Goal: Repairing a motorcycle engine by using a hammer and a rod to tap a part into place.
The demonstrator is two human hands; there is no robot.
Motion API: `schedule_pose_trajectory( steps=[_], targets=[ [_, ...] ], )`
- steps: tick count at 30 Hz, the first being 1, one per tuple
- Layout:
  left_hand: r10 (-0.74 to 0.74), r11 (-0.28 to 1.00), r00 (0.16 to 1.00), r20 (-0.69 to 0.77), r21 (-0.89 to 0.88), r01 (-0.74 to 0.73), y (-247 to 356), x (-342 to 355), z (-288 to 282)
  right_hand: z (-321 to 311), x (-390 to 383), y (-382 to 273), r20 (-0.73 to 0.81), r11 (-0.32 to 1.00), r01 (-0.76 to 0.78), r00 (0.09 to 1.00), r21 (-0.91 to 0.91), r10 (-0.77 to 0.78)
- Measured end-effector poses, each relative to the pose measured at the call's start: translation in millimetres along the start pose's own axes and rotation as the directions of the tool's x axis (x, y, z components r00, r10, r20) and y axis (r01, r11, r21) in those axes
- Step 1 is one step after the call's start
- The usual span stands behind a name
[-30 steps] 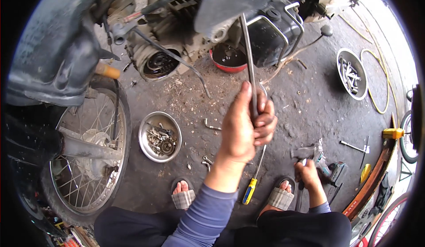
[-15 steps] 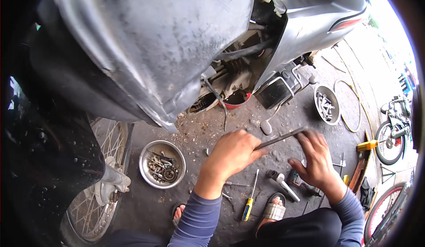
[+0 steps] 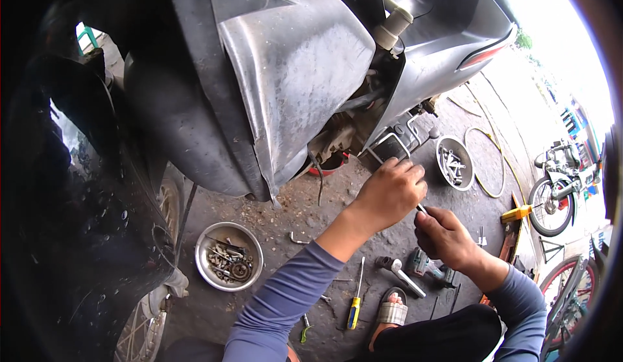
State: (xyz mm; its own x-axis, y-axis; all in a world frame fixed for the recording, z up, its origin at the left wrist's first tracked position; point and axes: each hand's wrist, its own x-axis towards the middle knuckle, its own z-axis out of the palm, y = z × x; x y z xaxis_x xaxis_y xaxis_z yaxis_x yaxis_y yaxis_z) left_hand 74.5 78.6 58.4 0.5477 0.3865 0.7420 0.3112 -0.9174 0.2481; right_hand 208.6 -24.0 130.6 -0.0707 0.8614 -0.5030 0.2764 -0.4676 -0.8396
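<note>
My left hand and my right hand are both closed on a thin metal bar, left hand higher, mostly hidden by my fingers. They are in front of a grey scooter body with exposed engine parts under its panels. A red basin sits beneath the engine. On the floor below my hands lie a yellow-handled screwdriver, a silver tool with a thick head and a cordless power tool.
A steel bowl of small parts is at lower left, another bowl of metal pieces at right. A yellow hose, parked motorbike and red-rimmed wheel are at right. A spoked wheel is at lower left.
The view has swung up onto the scooter's body. My right hand has left the floor tools and joined my left on the bar, which has moved down and right from the engine.
</note>
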Motion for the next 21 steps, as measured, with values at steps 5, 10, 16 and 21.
schedule_pose_trajectory(
  steps=[5, 10, 16, 21],
  targets=[
    [0.027, 0.999, 0.983, -0.181, -0.015, -0.030, -12, -10, 15, 24, 25, 25, -0.016, 0.947, 0.040, 0.999, 0.319, -0.037],
    [0.072, 0.996, 0.993, -0.096, -0.055, -0.077, 10, -25, 34, 3, 10, 65, -0.088, 0.935, 0.201, 0.968, -0.291, -0.235],
    [0.030, 0.996, 0.991, -0.131, -0.079, -0.041, 17, -11, 58, -20, 20, 76, -0.186, 0.947, 0.171, 0.956, -0.271, -0.226],
    [-0.031, 0.999, 0.969, -0.244, -0.033, 0.024, 7, -9, 58, -33, 49, 61, -0.113, 0.836, 0.269, 0.925, -0.477, -0.362]
  ],
)
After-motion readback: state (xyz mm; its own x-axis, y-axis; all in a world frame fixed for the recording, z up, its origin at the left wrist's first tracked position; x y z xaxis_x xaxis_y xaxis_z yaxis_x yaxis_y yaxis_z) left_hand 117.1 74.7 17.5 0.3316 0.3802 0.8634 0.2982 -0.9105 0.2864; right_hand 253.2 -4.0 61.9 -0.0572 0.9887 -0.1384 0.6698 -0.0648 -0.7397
